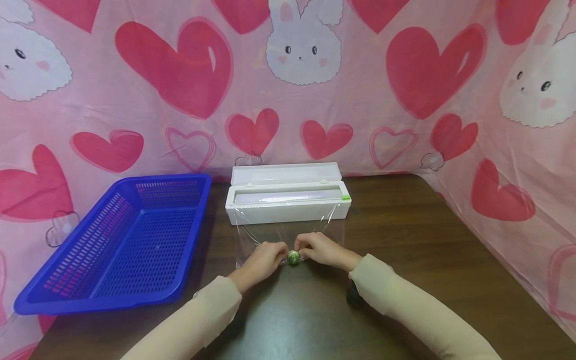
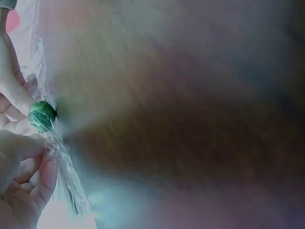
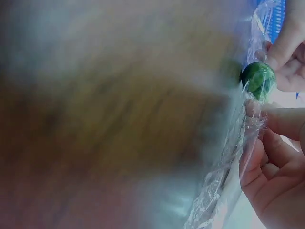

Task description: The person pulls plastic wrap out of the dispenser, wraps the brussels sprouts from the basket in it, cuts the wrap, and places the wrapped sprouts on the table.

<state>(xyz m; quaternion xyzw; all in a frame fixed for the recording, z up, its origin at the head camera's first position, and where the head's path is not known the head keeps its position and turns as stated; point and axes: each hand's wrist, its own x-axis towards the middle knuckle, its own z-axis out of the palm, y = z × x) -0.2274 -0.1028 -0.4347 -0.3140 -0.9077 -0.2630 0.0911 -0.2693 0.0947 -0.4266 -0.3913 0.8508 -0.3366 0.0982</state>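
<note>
A small green ball (image 1: 293, 257) lies on the brown table (image 1: 405, 240), bundled in a sheet of clear cling film (image 1: 288, 232) that runs out of the white dispenser box (image 1: 288, 200). My left hand (image 1: 265, 257) pinches the film at the ball's left side. My right hand (image 1: 319, 250) pinches it at the right side. The left wrist view shows the ball (image 2: 42, 115) between both hands, with gathered film (image 2: 66, 176) under my left hand (image 2: 24, 181). In the right wrist view the ball (image 3: 258, 78) sits above my right hand (image 3: 276, 167), whose fingers curl on crumpled film (image 3: 228, 181).
An empty blue plastic basket (image 1: 130, 240) stands at the left of the table. The dispenser box's lid is open at the back. Pink heart-and-rabbit cloth (image 1: 288, 75) walls the table on three sides. A dark object (image 1: 353, 295) shows under my right forearm.
</note>
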